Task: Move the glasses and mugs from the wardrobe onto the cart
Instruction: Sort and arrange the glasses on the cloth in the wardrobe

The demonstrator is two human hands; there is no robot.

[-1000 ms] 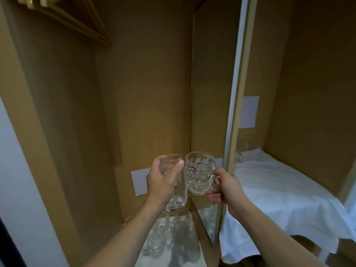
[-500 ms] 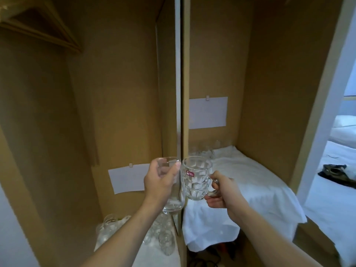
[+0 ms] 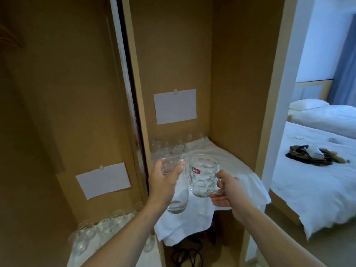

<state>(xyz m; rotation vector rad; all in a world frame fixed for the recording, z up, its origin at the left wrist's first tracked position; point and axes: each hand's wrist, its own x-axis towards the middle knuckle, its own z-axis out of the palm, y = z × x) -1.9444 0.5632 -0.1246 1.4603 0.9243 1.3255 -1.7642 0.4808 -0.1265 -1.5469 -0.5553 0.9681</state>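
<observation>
Two vessels hang above the white cloth point(image 3: 227, 160): left hand point(image 3: 163, 182) wraps a tall glass point(image 3: 176, 201), right hand point(image 3: 229, 191) grips a dimpled mug point(image 3: 203, 176) by its handle.

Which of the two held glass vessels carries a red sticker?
The dimpled clear glass mug, held by its handle in the right hand. The plain smooth tumbler in the left hand shows no sticker.

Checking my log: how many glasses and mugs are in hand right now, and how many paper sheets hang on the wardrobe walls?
Plain glass, left hand: 1
Dimpled mug, right hand: 1
Paper sheets: 2
Total: 4
</observation>
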